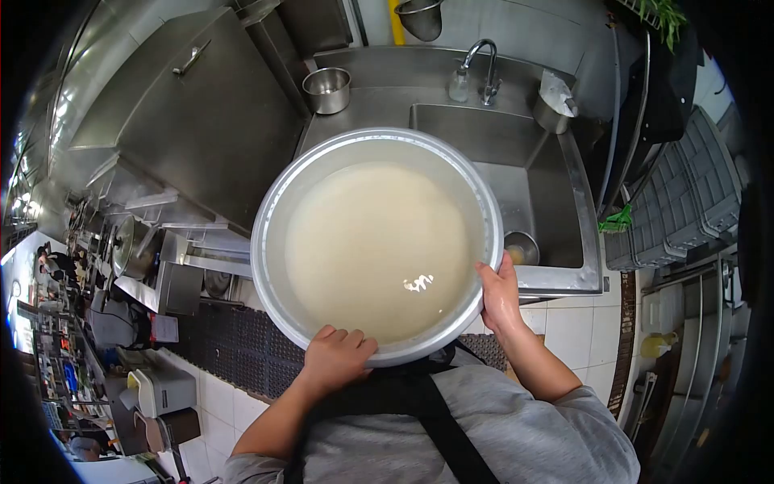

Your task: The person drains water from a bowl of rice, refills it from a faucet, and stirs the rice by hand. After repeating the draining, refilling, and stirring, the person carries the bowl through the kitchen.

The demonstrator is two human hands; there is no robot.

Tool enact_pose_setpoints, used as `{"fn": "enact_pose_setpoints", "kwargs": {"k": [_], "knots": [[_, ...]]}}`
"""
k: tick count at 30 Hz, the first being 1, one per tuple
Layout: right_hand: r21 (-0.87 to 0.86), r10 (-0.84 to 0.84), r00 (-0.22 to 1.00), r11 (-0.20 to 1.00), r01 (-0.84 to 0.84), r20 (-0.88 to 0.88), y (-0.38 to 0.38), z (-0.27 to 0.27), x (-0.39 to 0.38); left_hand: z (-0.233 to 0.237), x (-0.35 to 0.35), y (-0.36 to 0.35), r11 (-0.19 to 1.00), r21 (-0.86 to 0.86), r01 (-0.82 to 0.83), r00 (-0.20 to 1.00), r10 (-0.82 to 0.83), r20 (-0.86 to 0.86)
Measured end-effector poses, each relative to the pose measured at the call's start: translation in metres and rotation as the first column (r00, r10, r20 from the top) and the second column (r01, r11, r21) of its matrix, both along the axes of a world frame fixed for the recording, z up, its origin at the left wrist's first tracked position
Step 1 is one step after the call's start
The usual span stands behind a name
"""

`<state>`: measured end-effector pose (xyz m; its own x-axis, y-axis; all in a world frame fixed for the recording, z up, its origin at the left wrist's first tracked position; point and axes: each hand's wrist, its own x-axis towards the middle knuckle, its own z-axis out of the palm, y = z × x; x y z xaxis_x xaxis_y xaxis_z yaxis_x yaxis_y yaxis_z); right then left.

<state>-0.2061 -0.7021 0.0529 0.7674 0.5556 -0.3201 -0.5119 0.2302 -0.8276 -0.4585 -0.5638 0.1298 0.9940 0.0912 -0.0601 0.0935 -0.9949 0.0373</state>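
A large round metal pot (270,242) with a wide rim is in front of my body, overlapping the counter and the sink's left part from this view. Cloudy, off-white liquid (371,242) fills much of it, and whatever lies below the surface is hidden. My left hand (337,355) is closed over the near rim, fingers curled inward. On the right side, my right hand (501,298) grips the rim with the thumb on top; its other fingers are partly hidden. Whether the pot also rests against something cannot be made out.
Behind the pot is a steel sink (548,202) with a faucet (484,68) and a small metal bowl (521,248) inside. Another metal bowl (326,90) stands on the counter. A steel cabinet (185,113) is at left, grey crates (685,194) at right, a dark mat (234,347) below.
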Motion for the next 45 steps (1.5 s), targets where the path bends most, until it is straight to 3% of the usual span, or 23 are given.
{"fn": "enact_pose_setpoints", "kwargs": {"k": [16, 23, 25, 26, 27, 29, 30, 32, 33, 34, 36, 38, 39, 41, 45], "knots": [[-0.148, -0.234, 0.964, 0.957, 0.251, 0.127, -0.085, 0.002, -0.098, -0.024, -0.071, -0.031, 0.957, 0.03, 0.288, 0.931, -0.287, 0.225], [-0.195, -0.149, 0.97, 0.963, 0.187, 0.193, -0.104, 0.001, -0.1, -0.025, -0.081, -0.043, 0.96, -0.038, 0.277, 0.944, -0.264, 0.196], [-0.396, -0.085, 0.831, 0.85, 0.349, 0.55, -0.108, 0.001, -0.087, -0.026, -0.082, -0.048, 0.964, -0.05, 0.26, 0.95, -0.247, 0.192], [-0.399, -0.038, 0.735, 0.82, 0.41, 0.677, -0.112, -0.007, -0.072, -0.027, -0.082, -0.05, 0.97, -0.034, 0.242, 0.954, -0.231, 0.191], [-0.404, -0.021, 0.735, 0.824, 0.396, 0.678, -0.11, 0.003, -0.061, -0.028, -0.082, -0.053, 0.974, -0.019, 0.224, 0.958, -0.217, 0.187], [-0.28, 0.107, 0.373, 0.849, 0.449, 0.922, -0.099, 0.038, -0.043, -0.026, -0.082, -0.057, 0.978, -0.036, 0.205, 0.964, -0.196, 0.177], [-0.289, 0.118, 0.378, 0.852, 0.437, 0.918, -0.091, 0.052, -0.038, -0.026, -0.083, -0.059, 0.978, -0.047, 0.204, 0.967, -0.193, 0.167], [-0.409, 0.364, 0.562, 0.911, -0.049, 0.743, -0.065, 0.079, -0.034, -0.03, -0.085, -0.062, 0.983, -0.038, 0.179, 0.973, -0.172, 0.152], [-0.576, 0.622, 0.512, 0.772, -0.27, 0.593, -0.041, 0.092, -0.035, -0.032, -0.086, -0.064, 0.986, -0.023, 0.165, 0.977, -0.16, 0.143], [-0.694, 0.831, 0.389, 0.549, -0.466, 0.397, -0.015, 0.1, -0.039, -0.035, -0.089, -0.067, 0.988, -0.033, 0.149, 0.979, -0.143, 0.147], [-0.873, 0.974, 0.14, 0.222, -0.434, 0.178, 0.024, 0.078, -0.041, -0.036, -0.091, -0.068, 0.989, -0.006, 0.15, 0.98, -0.148, 0.132], [-0.886, 0.999, 0.047, 0.031, -0.463, 0.01, 0.052, 0.064, -0.053, -0.037, -0.092, -0.07, 0.99, -0.015, 0.143, 0.98, -0.14, 0.14], [-0.887, 0.999, 0.036, 0.019, -0.462, 0.003, 0.063, 0.058, -0.06, -0.037, -0.092, -0.072, 0.989, -0.017, 0.146, 0.979, -0.142, 0.143], [-0.892, 0.989, 0.007, -0.133, -0.432, -0.15, 0.081, 0.049, -0.07, -0.036, -0.092, -0.073, 0.99, -0.014, 0.139, 0.976, -0.135, 0.172], [-0.869, 0.978, 0.032, -0.169, -0.466, -0.207, 0.099, 0.033, -0.069, -0.036, -0.091, -0.072, 0.989, -0.01, 0.145, 0.971, -0.141, 0.191]]}}
